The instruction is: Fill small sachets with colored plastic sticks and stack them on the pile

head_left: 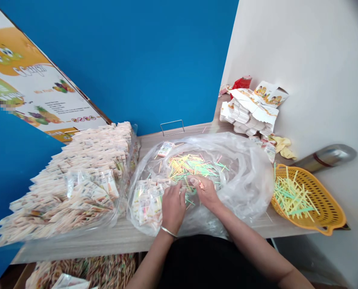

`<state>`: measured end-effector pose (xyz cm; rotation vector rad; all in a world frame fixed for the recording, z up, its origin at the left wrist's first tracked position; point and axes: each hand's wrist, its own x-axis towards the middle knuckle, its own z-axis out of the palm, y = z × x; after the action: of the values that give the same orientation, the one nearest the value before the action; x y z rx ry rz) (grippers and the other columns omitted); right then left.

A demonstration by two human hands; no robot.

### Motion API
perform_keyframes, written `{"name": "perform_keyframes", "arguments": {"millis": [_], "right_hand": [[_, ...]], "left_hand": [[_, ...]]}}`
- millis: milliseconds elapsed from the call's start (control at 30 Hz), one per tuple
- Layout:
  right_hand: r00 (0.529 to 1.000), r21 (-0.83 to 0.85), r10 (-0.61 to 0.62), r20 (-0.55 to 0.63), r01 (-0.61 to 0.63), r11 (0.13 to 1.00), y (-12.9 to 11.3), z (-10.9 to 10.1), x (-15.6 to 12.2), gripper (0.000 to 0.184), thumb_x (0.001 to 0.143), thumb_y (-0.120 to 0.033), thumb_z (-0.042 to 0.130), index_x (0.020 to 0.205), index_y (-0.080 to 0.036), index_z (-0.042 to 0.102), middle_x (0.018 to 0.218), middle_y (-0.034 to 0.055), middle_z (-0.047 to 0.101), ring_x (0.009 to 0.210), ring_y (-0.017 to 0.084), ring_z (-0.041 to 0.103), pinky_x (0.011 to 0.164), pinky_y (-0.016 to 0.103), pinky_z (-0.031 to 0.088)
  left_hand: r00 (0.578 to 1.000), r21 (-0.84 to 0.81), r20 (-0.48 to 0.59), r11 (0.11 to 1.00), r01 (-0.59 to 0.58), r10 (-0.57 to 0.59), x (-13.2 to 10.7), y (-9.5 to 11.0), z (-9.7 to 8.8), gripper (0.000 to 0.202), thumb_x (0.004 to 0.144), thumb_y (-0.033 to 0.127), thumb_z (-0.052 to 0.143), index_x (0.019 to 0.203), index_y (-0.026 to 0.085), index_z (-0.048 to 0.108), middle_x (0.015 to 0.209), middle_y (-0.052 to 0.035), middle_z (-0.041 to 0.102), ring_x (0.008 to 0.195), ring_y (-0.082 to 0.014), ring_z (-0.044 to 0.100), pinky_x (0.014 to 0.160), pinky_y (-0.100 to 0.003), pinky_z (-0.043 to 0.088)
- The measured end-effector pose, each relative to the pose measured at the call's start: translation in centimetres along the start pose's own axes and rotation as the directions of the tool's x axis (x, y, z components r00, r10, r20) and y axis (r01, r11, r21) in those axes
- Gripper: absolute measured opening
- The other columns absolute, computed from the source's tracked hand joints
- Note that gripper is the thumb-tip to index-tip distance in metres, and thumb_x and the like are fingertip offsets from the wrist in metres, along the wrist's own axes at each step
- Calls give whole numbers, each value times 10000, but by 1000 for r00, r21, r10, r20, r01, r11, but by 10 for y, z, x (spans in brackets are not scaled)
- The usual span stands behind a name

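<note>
The worktop (85,243) carries a clear bag (247,188) near its front edge. Inside, the right hand (207,192) clamps an orange piece (201,185) over coloured sticks (188,166); the left hand (173,208) has fingers together. A weak grip could drop the piece among the sticks.

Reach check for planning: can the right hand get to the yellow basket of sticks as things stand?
Probably yes. The right hand is inside the clear plastic bag, and the yellow basket sits just past the bag's right side. Only the bag's soft folds lie between them; nothing rigid blocks the way.
</note>
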<state>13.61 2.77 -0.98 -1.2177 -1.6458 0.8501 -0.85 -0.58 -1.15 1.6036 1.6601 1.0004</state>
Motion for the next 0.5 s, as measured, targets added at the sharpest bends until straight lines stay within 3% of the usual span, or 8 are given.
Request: {"name": "perform_keyframes", "arguments": {"millis": [67, 133, 200, 300, 367, 500], "right_hand": [[999, 62, 37, 3, -37, 997, 5, -1, -2, 391, 975, -450, 404, 985, -223, 722, 923, 57, 728, 907, 206, 659, 846, 319, 492], [998, 56, 61, -14, -60, 997, 10, 0, -5, 391, 966, -465, 425, 885, -215, 716, 806, 34, 697, 791, 194, 635, 758, 289, 479], [995, 15, 89, -38, -89, 996, 15, 4, -8, 418, 955, -481, 438, 754, -203, 676, 677, 10, 631, 666, 173, 574, 652, 264, 433], [989, -15, 143, -45, -144, 989, 21, 8, -11, 423, 934, -484, 462, 665, -195, 615, 575, -18, 544, 575, 152, 494, 570, 249, 364], [985, 10, 174, -13, -173, 985, 23, 8, -12, 366, 921, -449, 475, 718, -194, 642, 622, -9, 595, 631, 165, 542, 614, 253, 397], [971, 23, 207, 120, -211, 977, 23, 5, -16, 223, 875, -364, 529, 889, -211, 692, 911, 35, 719, 894, 206, 643, 828, 301, 454]], "left_hand": [[992, 423, 39, 897, -128, 124, -8, -12, -9, 261, 874, 319, 575, 1086, 204, 676, 1062, -123, 670, 1062, -326, 547, 920, -496, 389], [986, 620, 89, 767, -167, 142, -14, -19, -14, 163, 860, 294, 599, 971, 215, 689, 1000, -102, 660, 999, -315, 542, 842, -463, 386], [982, 671, 117, 717, -190, 151, -16, -24, -14, 110, 868, 307, 606, 856, 226, 680, 937, -75, 653, 958, -287, 539, 807, -433, 366], [973, 662, 124, 714, -228, 197, -15, -31, -11, 169, 900, 306, 580, 782, 219, 664, 872, -60, 651, 922, -255, 538, 802, -419, 335], [966, 652, 113, 717, -248, 232, -13, -35, -9, 187, 917, 291, 561, 777, 210, 655, 851, -58, 653, 907, -245, 540, 806, -416, 325], [962, 627, 58, 740, -244, 268, -13, -38, -7, 183, 923, 277, 561, 770, 209, 637, 827, -45, 655, 889, -237, 545, 809, -407, 324]]}}
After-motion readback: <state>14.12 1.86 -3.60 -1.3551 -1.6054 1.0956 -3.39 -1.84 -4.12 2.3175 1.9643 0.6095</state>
